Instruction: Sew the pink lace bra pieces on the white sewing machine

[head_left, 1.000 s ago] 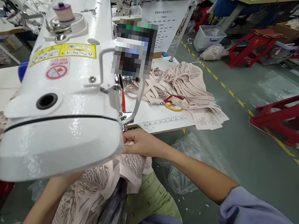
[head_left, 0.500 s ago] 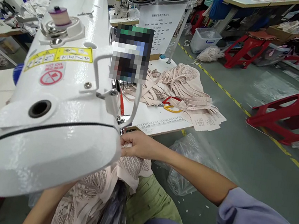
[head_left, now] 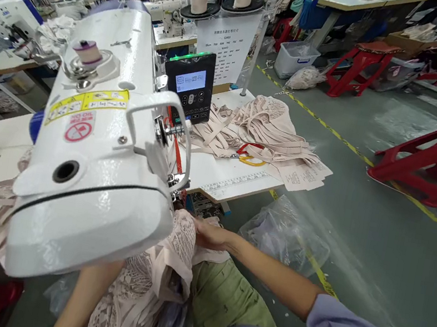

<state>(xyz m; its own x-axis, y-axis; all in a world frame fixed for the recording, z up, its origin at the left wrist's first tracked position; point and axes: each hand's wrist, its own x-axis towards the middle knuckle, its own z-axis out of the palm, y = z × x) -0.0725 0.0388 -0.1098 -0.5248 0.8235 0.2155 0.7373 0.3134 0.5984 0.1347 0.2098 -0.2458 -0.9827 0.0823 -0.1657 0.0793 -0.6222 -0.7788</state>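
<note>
A beige lace bra (head_left: 183, 230) hangs at the needle end of the white sewing machine (head_left: 95, 164). My right hand (head_left: 210, 235) grips its edge, palm inward, with the fingertips partly behind the lace. The machine head covers my left hand; just the wrist and forearm (head_left: 94, 282) come out below it. More beige lace pieces and straps (head_left: 126, 305) drape down over my lap between the arms.
Beside the machine's control panel (head_left: 189, 88), a pile of beige bras (head_left: 268, 121) lies on the white table (head_left: 236, 181) with yellow-and-red-handled scissors (head_left: 250, 159). A plastic bag (head_left: 286, 232) and red stool (head_left: 434, 162) are on the floor to the right.
My right hand has moved slightly down and right, away from the needle area, drawing the lace with it. More of the lace cup shows. The view has shifted a little.
</note>
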